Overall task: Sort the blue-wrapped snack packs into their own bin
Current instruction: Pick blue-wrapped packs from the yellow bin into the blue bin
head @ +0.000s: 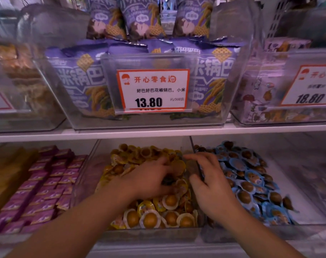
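Right of both hands, blue-wrapped snack packs fill their bin.

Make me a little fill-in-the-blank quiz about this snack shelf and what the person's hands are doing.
1. The left hand reaches into the bin of ____-wrapped packs.
2. The right hand rests at the divider beside the bin of ____-wrapped packs.
3. The middle price tag on the upper shelf reads ____.
4. The boxes left of the yellow bin are ____ in colour.

Missing words: yellow; blue; 13.80; purple
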